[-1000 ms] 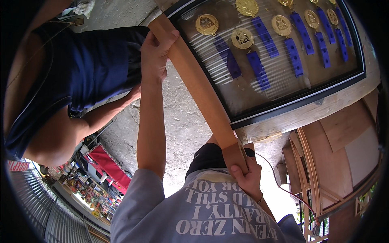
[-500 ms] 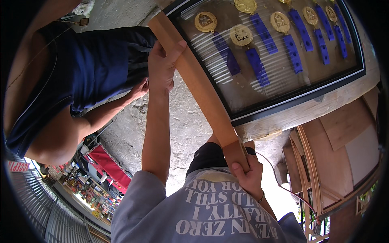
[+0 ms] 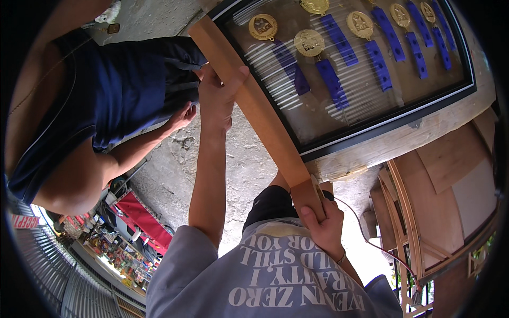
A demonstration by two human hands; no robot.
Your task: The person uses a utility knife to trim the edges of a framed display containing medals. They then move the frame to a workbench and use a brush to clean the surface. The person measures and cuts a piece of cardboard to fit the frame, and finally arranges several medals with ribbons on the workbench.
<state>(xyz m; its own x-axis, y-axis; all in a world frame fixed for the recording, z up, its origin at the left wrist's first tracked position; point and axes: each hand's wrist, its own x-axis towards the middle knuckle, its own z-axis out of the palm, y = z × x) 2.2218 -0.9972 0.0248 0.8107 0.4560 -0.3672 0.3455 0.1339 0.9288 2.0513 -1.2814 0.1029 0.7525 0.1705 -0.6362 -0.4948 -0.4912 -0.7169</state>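
Note:
A long strip of brown paper tape [image 3: 260, 124] runs along the near-left edge of a black display frame [image 3: 382, 123]. Under the frame's clear front lie several gold medals [image 3: 309, 43] with blue ribbons [image 3: 332, 83]. My left hand [image 3: 218, 98] grips the strip towards its far end, thumb on top, other fingers mostly hidden beneath. At the near end, where the tape bends, my right hand [image 3: 326, 225] pinches it between thumb and fingers. Whether a roll sits inside that bend is hard to make out.
The frame rests on a pale wooden surface [image 3: 450, 122]. Close on the left stands another person in dark blue clothes [image 3: 127, 93], one hand [image 3: 183, 115] near my left forearm. Wooden panels [image 3: 440, 180] are at right, with a thin cable [image 3: 366, 238] beside them. A red panel [image 3: 140, 220] stands lower left.
My left hand has slid slightly along the strip towards me. The strip's far end sits a little further left, and the frame appears shifted slightly up and left in view.

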